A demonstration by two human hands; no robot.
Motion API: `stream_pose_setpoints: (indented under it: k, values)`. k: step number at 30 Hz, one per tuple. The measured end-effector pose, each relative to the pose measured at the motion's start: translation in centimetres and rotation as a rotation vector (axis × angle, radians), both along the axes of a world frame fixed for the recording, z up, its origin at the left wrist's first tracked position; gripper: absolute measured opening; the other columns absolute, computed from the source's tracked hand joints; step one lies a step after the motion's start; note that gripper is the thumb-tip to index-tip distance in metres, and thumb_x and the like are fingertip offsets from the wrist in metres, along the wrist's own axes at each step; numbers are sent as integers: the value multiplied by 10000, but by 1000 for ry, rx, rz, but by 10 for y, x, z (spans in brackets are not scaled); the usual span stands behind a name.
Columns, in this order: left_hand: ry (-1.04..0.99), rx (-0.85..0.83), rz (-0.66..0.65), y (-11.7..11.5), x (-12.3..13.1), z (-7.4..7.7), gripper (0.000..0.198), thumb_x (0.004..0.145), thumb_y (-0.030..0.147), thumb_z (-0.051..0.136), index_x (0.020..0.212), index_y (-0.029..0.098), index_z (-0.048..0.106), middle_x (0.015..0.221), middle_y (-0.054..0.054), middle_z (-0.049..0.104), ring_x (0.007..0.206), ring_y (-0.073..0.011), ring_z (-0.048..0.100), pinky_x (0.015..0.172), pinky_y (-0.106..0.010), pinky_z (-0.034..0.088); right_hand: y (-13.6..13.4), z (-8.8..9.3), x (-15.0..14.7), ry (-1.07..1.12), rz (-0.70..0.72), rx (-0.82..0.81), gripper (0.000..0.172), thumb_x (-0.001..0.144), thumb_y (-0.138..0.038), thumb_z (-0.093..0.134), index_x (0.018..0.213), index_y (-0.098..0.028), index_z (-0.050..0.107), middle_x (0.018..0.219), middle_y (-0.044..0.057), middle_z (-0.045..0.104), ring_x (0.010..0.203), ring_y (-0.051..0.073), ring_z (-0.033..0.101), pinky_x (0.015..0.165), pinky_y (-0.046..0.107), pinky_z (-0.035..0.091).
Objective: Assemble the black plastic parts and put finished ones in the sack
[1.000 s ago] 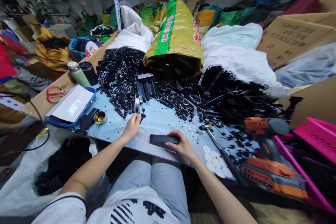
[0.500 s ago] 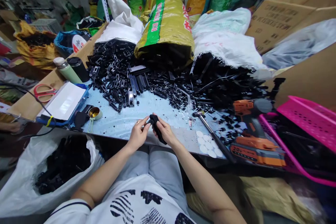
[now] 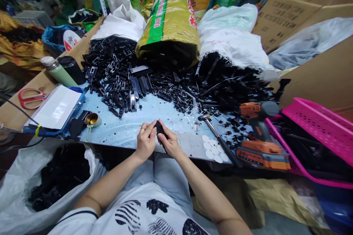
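Note:
A small dark plastic part [image 3: 159,127] is held between both hands above the front edge of the blue bench top [image 3: 118,126]. My left hand [image 3: 146,139] pinches its upper end with thumb and fingers; a ring shows on one finger. My right hand [image 3: 169,141] is wrapped around its right side and lower end, so much of the part is hidden. Beyond my hands lies a heap of black plastic pieces [image 3: 110,68]. Small pins or screws [image 3: 182,101] are scattered at the middle of the bench.
A hammer [image 3: 220,139], white round discs [image 3: 213,148], an orange cordless drill [image 3: 260,143] and a pink basket [image 3: 317,125] are on the right. Left are a metal cup [image 3: 93,119], paper [image 3: 56,106], scissors [image 3: 31,98] and a bottle [image 3: 59,71]. An open white sack [image 3: 16,198] stands below.
The view has shifted, so the bench things appear further left. Both hands have turned the dark part, and less of it now shows below my right hand.

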State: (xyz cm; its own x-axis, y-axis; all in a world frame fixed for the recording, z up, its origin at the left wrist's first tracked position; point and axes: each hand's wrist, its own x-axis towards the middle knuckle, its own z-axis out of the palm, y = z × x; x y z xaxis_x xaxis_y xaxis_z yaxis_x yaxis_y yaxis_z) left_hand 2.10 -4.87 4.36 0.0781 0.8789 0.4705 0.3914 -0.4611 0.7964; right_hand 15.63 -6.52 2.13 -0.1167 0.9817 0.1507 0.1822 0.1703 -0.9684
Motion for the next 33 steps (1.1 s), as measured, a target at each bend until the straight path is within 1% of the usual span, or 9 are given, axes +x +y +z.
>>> stream_pose_setpoints:
  k: [5, 9, 12, 15, 19, 24, 26, 30, 33]
  values:
    - [37, -108, 49, 5, -5, -27, 354, 947, 291, 328, 1211, 187, 539, 1016, -110, 591, 953, -193, 575, 839, -356, 490, 9, -6, -5, -201, 47, 30, 550, 904, -454, 419, 1426, -305, 326, 1103, 62, 601, 858, 186, 598, 783, 353, 506]
    - [253, -236, 116, -2, -9, -47, 433, 883, 201, 410, 1315, 174, 428, 1191, -172, 522, 1084, -269, 539, 874, -458, 472, 54, 0, 46, -680, 27, 10, 467, 933, -431, 372, 1367, -267, 425, 1136, 71, 605, 1023, 209, 554, 884, 361, 454]
    - [593, -74, -198, 5, -13, -42, 532, 785, 116, 514, 1292, 271, 466, 1338, -124, 447, 1246, -326, 400, 1018, -607, 273, 102, 9, 126, -1168, -315, -72, 383, 948, -253, 311, 1252, -183, 532, 1131, 127, 590, 1047, 229, 515, 835, 353, 442]
    - [815, 67, -523, 21, -9, -30, 450, 806, 55, 456, 1178, 289, 556, 1168, -78, 579, 1166, -274, 472, 1043, -600, 210, 138, 16, 204, -1563, -385, -252, 333, 880, -106, 352, 1077, -115, 620, 1086, 177, 588, 1062, 262, 477, 789, 355, 420]
    - [946, 90, -539, 30, -2, -21, 412, 838, 31, 395, 1184, 205, 538, 933, -96, 606, 929, -222, 546, 879, -410, 396, 156, 18, 250, -1614, -383, -316, 310, 829, -64, 407, 1056, -94, 616, 1028, 182, 596, 982, 242, 502, 770, 339, 407]
    - [986, 136, -460, 18, -4, -19, 346, 878, 87, 397, 1188, 183, 515, 893, -95, 574, 877, -229, 520, 751, -359, 394, 174, 18, 255, -1712, -432, 84, 368, 907, -95, 295, 1185, -84, 537, 1226, 186, 502, 1175, 261, 358, 956, 454, 269]
    - [1025, 158, -443, 14, -5, -20, 339, 883, 91, 399, 1189, 184, 512, 899, -91, 570, 874, -226, 516, 748, -354, 389, 185, 20, 261, -1784, -417, 106, 361, 904, -81, 294, 1134, -81, 573, 1176, 169, 545, 1198, 256, 339, 1002, 489, 175]
    - [1066, 148, -417, 14, -8, -24, 340, 892, 101, 404, 1211, 177, 493, 942, -91, 565, 903, -222, 512, 750, -349, 390, 198, 33, 276, -1904, -308, -8, 324, 902, -104, 331, 993, -109, 641, 959, 111, 639, 1045, 223, 479, 1016, 477, 133]
    - [1091, 110, -397, 14, -13, -27, 339, 899, 101, 390, 1215, 173, 488, 965, -95, 562, 935, -220, 505, 763, -349, 394, 190, 47, 272, -1879, -151, 55, 279, 899, -135, 370, 968, -117, 640, 921, 116, 647, 924, 193, 548, 962, 409, 235]
